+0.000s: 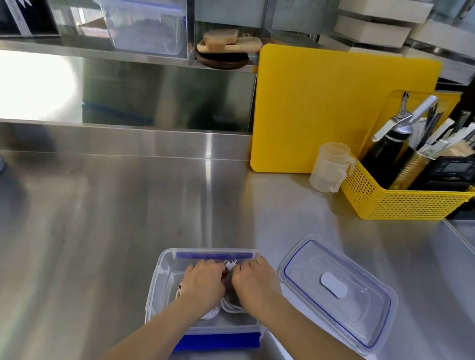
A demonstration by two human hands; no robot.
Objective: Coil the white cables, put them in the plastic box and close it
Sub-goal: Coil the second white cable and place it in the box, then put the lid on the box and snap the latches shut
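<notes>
A brushed stainless steel counter (108, 225) fills the view. At its back right a flat yellow plastic cutting board (311, 108) leans upright, with a yellow perforated plastic basket (398, 202) of utensils in front of it. Near the front edge stands an open clear rectangular plastic box with blue clips (158, 283). Its clear blue-edged lid (336, 290) lies flat just to its right. Both hands reach into the box side by side: the left hand (203, 282) and the right hand (255, 281) curl their fingers down over the coiled white cables (210, 314) on the box floor, plug ends sticking up between them.
</notes>
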